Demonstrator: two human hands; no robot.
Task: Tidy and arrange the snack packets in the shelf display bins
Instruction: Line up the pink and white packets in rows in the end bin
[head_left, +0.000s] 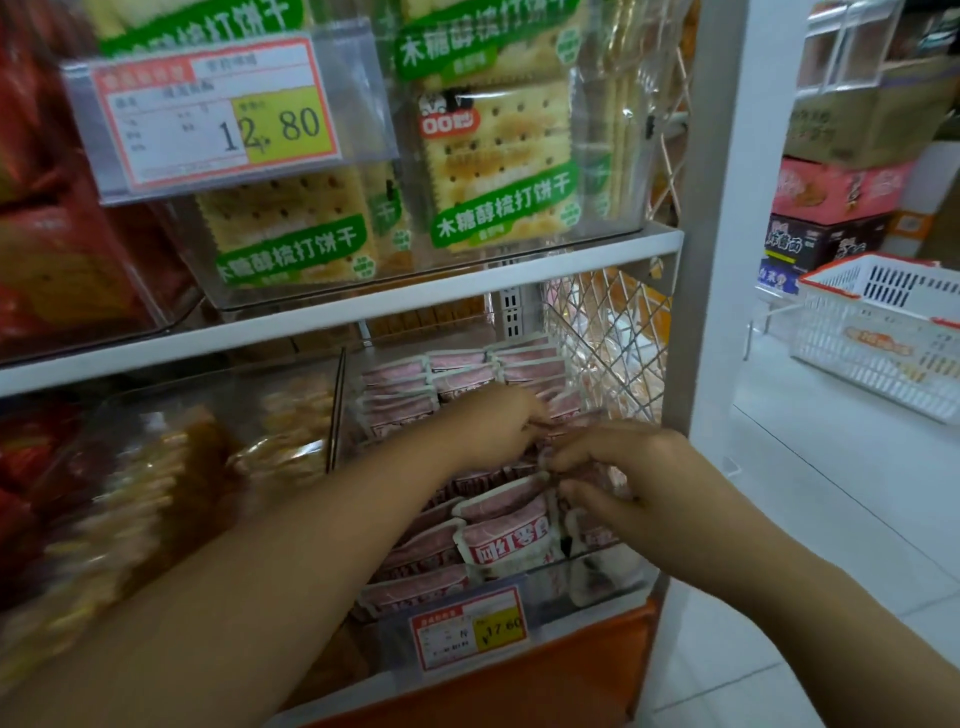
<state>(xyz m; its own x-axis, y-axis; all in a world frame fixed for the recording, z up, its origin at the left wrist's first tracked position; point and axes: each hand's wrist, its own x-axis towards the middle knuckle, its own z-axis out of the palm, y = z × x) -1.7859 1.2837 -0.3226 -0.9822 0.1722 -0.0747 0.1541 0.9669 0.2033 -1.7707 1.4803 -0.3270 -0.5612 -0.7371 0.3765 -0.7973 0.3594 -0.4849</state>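
The pink and white snack packets sit in the clear plastic bin on the low shelf. The back rows stand neat, but the front ones lean, so work is left. The right hand pinches one packet. The left hand digs in, and I cannot tell what it holds. I count two hands, one bin and more than ten packets.

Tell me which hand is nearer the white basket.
Right. The right hand, among the pink packets, lies left of the white basket; the left hand lies farther left.
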